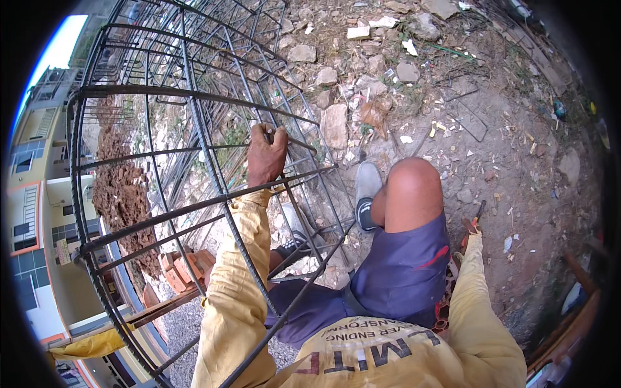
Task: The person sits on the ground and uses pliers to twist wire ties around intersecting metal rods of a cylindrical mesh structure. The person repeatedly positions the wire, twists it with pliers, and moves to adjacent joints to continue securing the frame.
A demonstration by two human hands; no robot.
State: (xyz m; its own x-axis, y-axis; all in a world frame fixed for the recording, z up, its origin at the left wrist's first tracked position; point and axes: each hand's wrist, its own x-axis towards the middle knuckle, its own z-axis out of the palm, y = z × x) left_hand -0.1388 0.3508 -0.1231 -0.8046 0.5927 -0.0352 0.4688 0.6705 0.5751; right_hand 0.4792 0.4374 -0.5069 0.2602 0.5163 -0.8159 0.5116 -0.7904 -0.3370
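Observation:
A rebar cage (194,97) of ribbed bars and square ties fills the left side, standing over my left arm. Through its bars reaches my left hand (266,156), its fingers curled closed at a bar in the cage's middle. A finer item in that grip, if any, is hidden. Low beside my right thigh, my right hand (471,231) is closed around a thin dark tool (480,209). Its tip points away from me; its exact kind is too small to tell.
Stones and broken rubble (334,126) litter the dirt ahead. A bent wire tie (475,123) lies to the right. Orange bricks (187,268) are stacked beneath the cage, near a wooden pole (149,315). Buildings (39,213) stand at far left.

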